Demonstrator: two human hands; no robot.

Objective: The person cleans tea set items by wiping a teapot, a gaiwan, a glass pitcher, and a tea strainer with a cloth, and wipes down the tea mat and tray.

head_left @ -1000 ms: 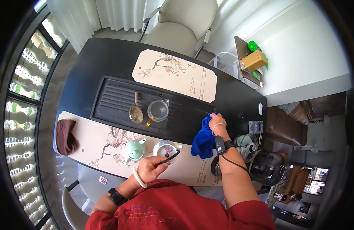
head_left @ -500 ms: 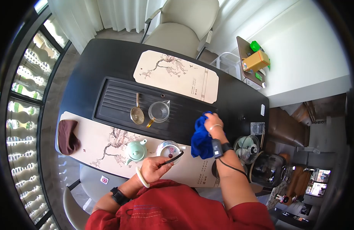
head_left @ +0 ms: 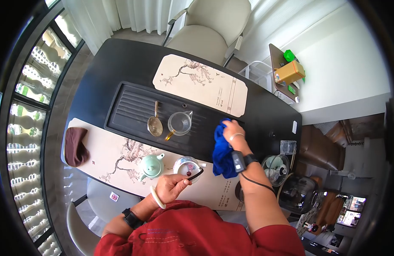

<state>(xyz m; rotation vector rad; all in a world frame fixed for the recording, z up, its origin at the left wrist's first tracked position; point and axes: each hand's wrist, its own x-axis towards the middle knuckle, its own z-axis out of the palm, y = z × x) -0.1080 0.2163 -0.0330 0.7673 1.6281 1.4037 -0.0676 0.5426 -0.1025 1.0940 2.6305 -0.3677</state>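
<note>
My left hand (head_left: 171, 187) is closed around the dark curved handle (head_left: 197, 174) of a white teapot with a floral pattern (head_left: 185, 162). A small dark red round piece shows on the teapot. Beside it on the cream mat stands a pale green teapot (head_left: 152, 166), apart from my hand. My right hand (head_left: 233, 131) grips the upper end of a blue cloth (head_left: 223, 153), which hangs across the right end of the black tea tray (head_left: 133, 102) and the mat. On the tray are a strainer with a handle (head_left: 154, 126) and a glass pitcher (head_left: 180, 123).
A folded brown cloth (head_left: 76, 146) lies at the mat's left end. Another printed mat (head_left: 201, 85) lies beyond the tray. On the right stand a clear container with cups (head_left: 275, 168) and a dark glass kettle (head_left: 297, 193). A chair (head_left: 207, 36) faces the table.
My right hand has moved slightly left and away from me, drawing the blue cloth's upper end with it. The left hand keeps its hold on the handle. The whole view has shifted a little.
</note>
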